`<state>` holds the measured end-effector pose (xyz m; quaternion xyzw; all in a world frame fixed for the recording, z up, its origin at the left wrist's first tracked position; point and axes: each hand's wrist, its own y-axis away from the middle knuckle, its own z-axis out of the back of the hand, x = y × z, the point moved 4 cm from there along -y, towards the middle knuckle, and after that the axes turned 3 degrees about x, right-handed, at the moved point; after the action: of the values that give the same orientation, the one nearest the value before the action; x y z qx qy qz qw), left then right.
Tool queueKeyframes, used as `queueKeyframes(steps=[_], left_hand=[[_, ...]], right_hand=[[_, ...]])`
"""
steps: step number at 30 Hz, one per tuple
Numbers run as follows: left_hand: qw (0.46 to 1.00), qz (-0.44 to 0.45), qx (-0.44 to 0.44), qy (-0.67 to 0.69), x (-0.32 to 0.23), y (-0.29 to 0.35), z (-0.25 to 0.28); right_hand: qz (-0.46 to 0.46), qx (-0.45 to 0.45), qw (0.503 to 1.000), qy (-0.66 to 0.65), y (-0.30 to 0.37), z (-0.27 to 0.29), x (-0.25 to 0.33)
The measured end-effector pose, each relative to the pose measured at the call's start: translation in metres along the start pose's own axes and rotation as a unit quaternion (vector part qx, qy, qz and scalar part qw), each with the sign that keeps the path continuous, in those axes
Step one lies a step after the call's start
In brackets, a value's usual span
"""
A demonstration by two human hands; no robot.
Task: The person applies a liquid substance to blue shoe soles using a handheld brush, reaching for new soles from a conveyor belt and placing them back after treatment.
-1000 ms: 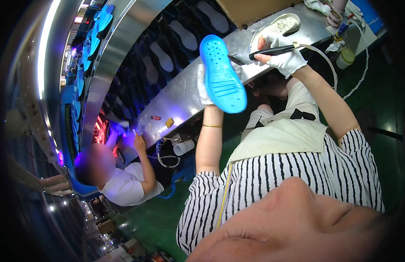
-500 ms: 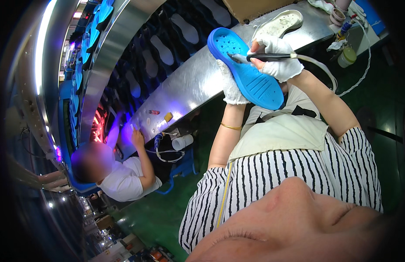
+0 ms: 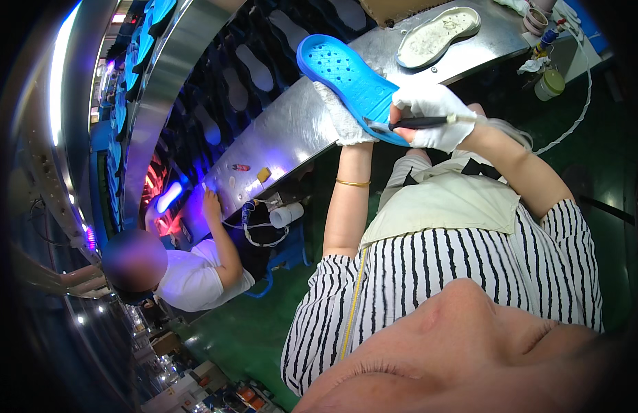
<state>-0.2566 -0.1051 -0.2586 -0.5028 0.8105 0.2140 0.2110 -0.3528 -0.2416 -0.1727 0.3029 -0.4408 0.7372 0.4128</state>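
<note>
The blue sole [image 3: 339, 69] is held up at the counter's edge, tilted, its dotted end pointing away from the person and its nearer end partly behind the right hand [image 3: 432, 113]. The left hand [image 3: 341, 115], in a white glove, supports it from the left and underneath; its fingers are mostly hidden, so how far they close cannot be told. The right hand, in a white covering with bare fingertips, pinches a black-handled tool [image 3: 423, 122] between thumb and fingers, the tip at the sole's nearer end. On the metal counter [image 3: 281, 141] beyond lies a white sole [image 3: 439, 40], near a cardboard box [image 3: 401, 9]. Farther left, a yellow block [image 3: 264, 175] sits near a seated co-worker [image 3: 195, 279] in white.
</note>
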Motion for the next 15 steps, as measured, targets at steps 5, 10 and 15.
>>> queueKeyframes(steps=[5, 10, 15], left_hand=[[0.987, 0.031, 0.112, 0.108, -0.011, 0.003, -0.011], [0.996, 0.022, 0.078, 0.029, -0.021, -0.010, -0.009], [0.994, -0.032, 0.102, 0.034, -0.013, 0.007, -0.021]], right_hand=[[-0.037, -0.039, 0.998, -0.040, -0.001, 0.006, 0.000], [-0.024, 0.051, 0.998, -0.043, 0.001, -0.003, -0.001], [-0.153, -0.036, 0.975, -0.160, -0.010, 0.026, -0.025]])
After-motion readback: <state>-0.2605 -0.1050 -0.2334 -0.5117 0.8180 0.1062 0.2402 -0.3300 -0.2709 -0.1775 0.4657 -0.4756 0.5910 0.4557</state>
